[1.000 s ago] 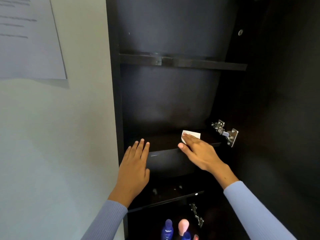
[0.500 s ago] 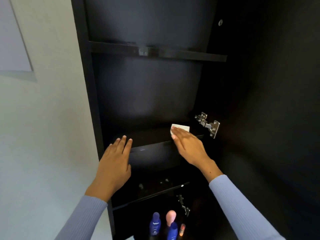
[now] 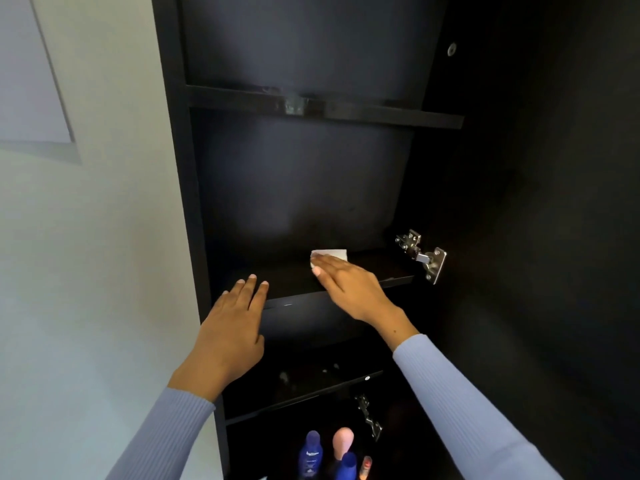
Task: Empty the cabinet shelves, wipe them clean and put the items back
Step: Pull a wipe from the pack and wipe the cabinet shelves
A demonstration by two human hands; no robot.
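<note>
Right hand (image 3: 349, 289) presses flat, fingers together, on a white wipe (image 3: 330, 254) mid-shelf (image 3: 391, 268) to clean, while the open left hand (image 3: 232, 327) braces at the shelf's front-left edge.

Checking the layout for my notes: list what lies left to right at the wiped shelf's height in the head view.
Wall → cabinet side → left hand → white wipe under the right hand → hinge → door.
</note>
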